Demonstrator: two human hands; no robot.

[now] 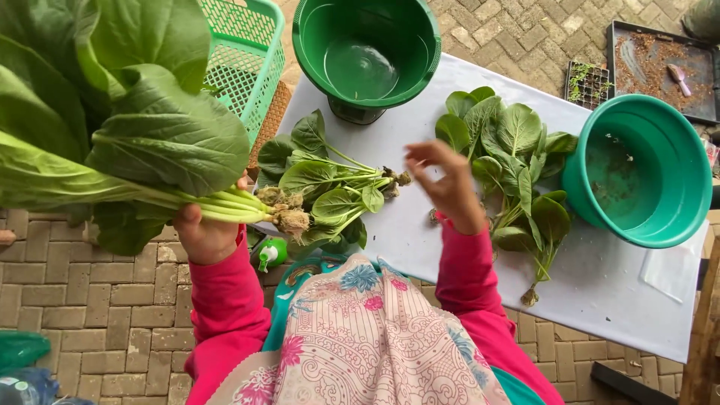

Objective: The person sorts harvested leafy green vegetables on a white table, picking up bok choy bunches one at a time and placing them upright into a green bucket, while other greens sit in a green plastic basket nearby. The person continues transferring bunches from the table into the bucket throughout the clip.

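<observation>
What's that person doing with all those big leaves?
A person in pink sleeves holds a bunch of leafy greens up by the stems in the left hand, roots showing. The right hand hovers open over the white table, holding nothing. More greens lie there in two piles, between two green tubs.

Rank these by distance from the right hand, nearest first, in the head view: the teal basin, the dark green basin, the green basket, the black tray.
From the right hand:
1. Dark green basin, above it at the table's far edge.
2. Teal basin, to its right on the table; close to the first, but slightly farther.
3. Green basket, upper left, off the table.
4. Black tray, upper right corner, on the ground.
</observation>
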